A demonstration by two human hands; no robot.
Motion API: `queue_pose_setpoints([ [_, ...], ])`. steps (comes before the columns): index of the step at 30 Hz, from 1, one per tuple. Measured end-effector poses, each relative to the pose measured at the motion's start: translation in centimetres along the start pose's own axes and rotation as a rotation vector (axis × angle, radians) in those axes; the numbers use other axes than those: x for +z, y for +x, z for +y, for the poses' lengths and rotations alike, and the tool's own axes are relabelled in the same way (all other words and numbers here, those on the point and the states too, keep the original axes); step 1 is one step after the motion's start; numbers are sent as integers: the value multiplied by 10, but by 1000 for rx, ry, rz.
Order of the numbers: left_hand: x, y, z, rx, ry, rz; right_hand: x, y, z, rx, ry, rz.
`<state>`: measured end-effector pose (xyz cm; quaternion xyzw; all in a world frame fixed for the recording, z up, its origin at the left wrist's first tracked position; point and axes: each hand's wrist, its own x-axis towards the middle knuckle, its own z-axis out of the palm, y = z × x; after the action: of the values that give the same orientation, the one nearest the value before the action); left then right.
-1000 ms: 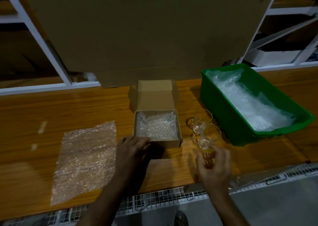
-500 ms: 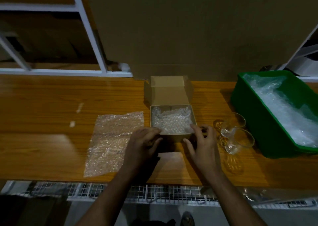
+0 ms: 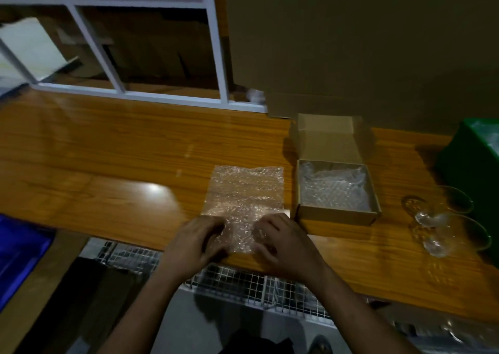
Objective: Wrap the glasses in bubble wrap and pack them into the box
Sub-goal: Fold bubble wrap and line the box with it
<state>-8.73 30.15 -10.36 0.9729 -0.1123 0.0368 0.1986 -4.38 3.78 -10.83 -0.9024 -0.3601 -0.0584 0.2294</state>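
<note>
A flat sheet of bubble wrap (image 3: 244, 191) lies on the wooden table (image 3: 108, 159), just left of a small open cardboard box (image 3: 337, 214) lined with more bubble wrap. My left hand (image 3: 197, 241) and my right hand (image 3: 283, 241) sit on the sheet's near edge, one at each corner. The fingers of both are curled onto the plastic. Two clear stemmed glasses (image 3: 442, 210) (image 3: 453, 239) lie on their sides to the right of the box, away from both hands.
A green bin (image 3: 469, 159) stands at the far right behind the glasses. A large cardboard panel (image 3: 351, 43) leans behind the box. A white rack frame (image 3: 216, 43) runs along the back. A wire mesh ledge (image 3: 243, 280) runs below the table's front edge, and something blue (image 3: 19, 248) sits low left.
Both hands have left the front of the box and moved left onto the near edge of the bubble wrap sheet. The view has swung left, leaving the glasses where they lay.
</note>
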Motion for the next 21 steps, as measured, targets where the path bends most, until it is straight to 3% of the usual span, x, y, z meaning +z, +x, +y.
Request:
queue_pose_setpoints([
  [4,-7,-20,-23,136,65,-155,3,-14,3,-108,-59,-71],
  [7,-10,-31,-38,280,117,-128,4,-26,-4,-136,-52,-117],
  [10,-13,-39,-52,327,-29,-62,5,-34,-16,-153,-10,-49],
  [13,-21,-44,-61,161,-285,5,4,-33,-23,-51,102,22],
  [17,-35,-32,-49,-199,-752,100,-7,-9,-28,214,389,152],
  [21,-37,1,-51,-356,-946,191,-14,22,-28,507,643,231],
])
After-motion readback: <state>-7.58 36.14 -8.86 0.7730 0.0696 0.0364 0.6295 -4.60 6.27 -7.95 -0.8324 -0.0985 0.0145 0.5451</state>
